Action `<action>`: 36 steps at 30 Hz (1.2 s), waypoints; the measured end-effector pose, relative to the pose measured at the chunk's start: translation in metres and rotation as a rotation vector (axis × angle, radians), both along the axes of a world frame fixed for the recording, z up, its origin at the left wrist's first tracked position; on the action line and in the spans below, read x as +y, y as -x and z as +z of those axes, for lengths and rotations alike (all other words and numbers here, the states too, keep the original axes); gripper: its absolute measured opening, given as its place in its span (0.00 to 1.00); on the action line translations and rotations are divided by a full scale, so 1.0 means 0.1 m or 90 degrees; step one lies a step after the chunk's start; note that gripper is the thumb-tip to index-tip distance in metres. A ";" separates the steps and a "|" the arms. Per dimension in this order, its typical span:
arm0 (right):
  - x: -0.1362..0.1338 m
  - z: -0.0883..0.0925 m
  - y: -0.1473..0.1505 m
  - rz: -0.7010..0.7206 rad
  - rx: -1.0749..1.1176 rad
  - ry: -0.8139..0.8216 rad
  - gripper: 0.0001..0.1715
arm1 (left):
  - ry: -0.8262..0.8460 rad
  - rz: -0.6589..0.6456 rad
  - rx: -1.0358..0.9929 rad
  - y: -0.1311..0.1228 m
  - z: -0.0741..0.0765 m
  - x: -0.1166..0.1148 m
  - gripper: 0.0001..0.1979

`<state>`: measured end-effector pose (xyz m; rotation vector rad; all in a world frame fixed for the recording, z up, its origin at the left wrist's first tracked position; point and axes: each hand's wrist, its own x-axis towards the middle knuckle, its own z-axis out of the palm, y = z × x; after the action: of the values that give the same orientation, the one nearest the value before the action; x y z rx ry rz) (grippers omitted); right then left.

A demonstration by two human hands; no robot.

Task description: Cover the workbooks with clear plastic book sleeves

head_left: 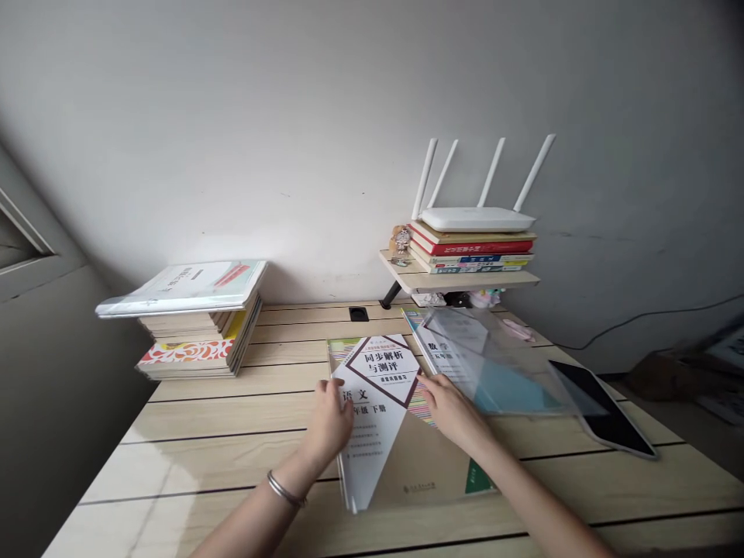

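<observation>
A workbook [372,457] with a white and tan cover and Chinese print, in a clear plastic jacket, lies on the table before me. My left hand [328,418] is at its left edge, fingers curled and thumb over the cover. At the right edge, my right hand [452,407] has its fingertips on the workbook's upper part; some of its fingers are hidden. Just beyond that hand lies a second book [433,349], partly under a clear plastic book cover [511,384] with a blue area showing through.
On the left stands a stack of books [191,349]. A black-screened tablet [610,411] lies on the right, overlapped by the plastic. At the back, a raised shelf [465,280] bears books and a white router [480,219]. A black socket [359,314] sits in the wooden table [232,422].
</observation>
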<state>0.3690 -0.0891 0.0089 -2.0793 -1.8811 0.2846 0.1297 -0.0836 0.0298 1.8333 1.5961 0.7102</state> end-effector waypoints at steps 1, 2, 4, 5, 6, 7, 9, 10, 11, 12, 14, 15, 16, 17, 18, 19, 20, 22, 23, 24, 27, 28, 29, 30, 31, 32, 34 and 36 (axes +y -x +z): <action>-0.01 0.00 0.05 -0.004 -0.044 -0.003 0.24 | 0.043 0.046 -0.028 0.03 -0.01 0.11 0.18; -0.03 0.00 0.08 -0.007 -0.078 -0.007 0.23 | 0.082 0.082 -0.052 0.06 -0.02 0.20 0.18; -0.05 0.00 0.15 -0.019 -0.128 -0.012 0.23 | 0.137 0.116 -0.086 0.09 -0.02 0.33 0.21; -0.05 -0.01 0.17 -0.028 -0.149 -0.011 0.22 | 0.149 0.120 -0.097 0.09 -0.02 0.37 0.22; -0.05 -0.02 0.19 -0.037 -0.168 -0.011 0.23 | 0.154 0.118 -0.105 0.08 -0.02 0.40 0.24; -0.06 -0.03 0.20 -0.047 -0.184 -0.011 0.23 | 0.155 0.114 -0.113 0.07 -0.02 0.42 0.26; -0.06 -0.06 0.21 -0.062 -0.201 -0.012 0.23 | 0.164 0.106 -0.137 0.02 -0.03 0.45 0.29; -0.05 -0.07 0.21 -0.065 -0.201 -0.015 0.23 | 0.166 0.103 -0.150 -0.02 -0.05 0.46 0.29; -0.05 -0.08 0.21 -0.067 -0.196 -0.019 0.23 | 0.166 0.100 -0.163 -0.05 -0.06 0.46 0.29; -0.05 -0.08 0.21 -0.069 -0.188 -0.022 0.23 | 0.163 0.099 -0.173 -0.08 -0.08 0.47 0.28; -0.04 -0.09 0.21 -0.074 -0.164 -0.024 0.23 | 0.146 0.101 -0.187 -0.11 -0.11 0.47 0.27; -0.03 -0.09 0.22 -0.078 -0.147 -0.026 0.23 | 0.133 0.102 -0.197 -0.10 -0.12 0.48 0.27; -0.02 -0.10 0.25 -0.082 -0.129 -0.029 0.23 | 0.115 0.102 -0.211 -0.07 -0.12 0.48 0.27; 0.00 -0.10 0.29 -0.084 -0.109 -0.033 0.23 | 0.095 0.102 -0.224 -0.02 -0.12 0.49 0.26; 0.02 -0.09 0.34 -0.084 -0.085 -0.039 0.23 | 0.076 0.104 -0.233 0.06 -0.10 0.51 0.26; 0.04 -0.09 0.40 -0.082 -0.058 -0.043 0.23 | 0.060 0.109 -0.229 0.16 -0.08 0.52 0.25; 0.07 -0.09 0.48 -0.078 -0.031 -0.043 0.23 | 0.043 0.118 -0.208 0.27 -0.05 0.53 0.25; 0.13 -0.09 0.64 -0.060 0.017 -0.026 0.23 | -0.007 0.151 -0.087 0.48 0.01 0.53 0.25; 0.16 -0.08 0.72 -0.047 0.032 -0.017 0.24 | -0.050 0.165 0.002 0.56 0.04 0.50 0.25; 0.18 -0.08 0.79 -0.033 0.040 -0.009 0.24 | -0.103 0.165 0.096 0.61 0.07 0.47 0.25; 0.22 -0.10 0.89 0.003 0.039 -0.005 0.24 | -0.235 0.003 0.305 0.51 0.10 0.28 0.25; 0.22 -0.10 0.90 0.011 0.035 -0.007 0.24 | -0.244 -0.115 0.329 0.40 0.08 0.21 0.26; 0.22 -0.11 0.90 0.017 0.028 -0.007 0.24 | -0.239 -0.220 0.339 0.28 0.06 0.14 0.25; 0.22 -0.11 0.89 0.020 0.018 -0.005 0.24 | -0.220 -0.299 0.341 0.15 0.02 0.09 0.24; 0.22 -0.12 0.88 0.020 0.007 -0.002 0.24 | -0.202 -0.359 0.340 0.04 -0.03 0.05 0.25; 0.21 -0.12 0.87 0.017 -0.005 0.001 0.24 | -0.187 -0.372 0.340 -0.06 -0.08 0.04 0.28; 0.20 -0.13 0.87 0.012 -0.028 0.003 0.24 | -0.172 -0.346 0.344 -0.16 -0.17 0.06 0.32; 0.19 -0.15 0.87 0.010 -0.047 -0.003 0.24 | -0.173 -0.281 0.355 -0.11 -0.24 0.16 0.33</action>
<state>0.2821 -0.0697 -0.0060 -2.0995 -1.9393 0.2087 0.1405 -0.0673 0.0061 2.6401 1.3619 0.2252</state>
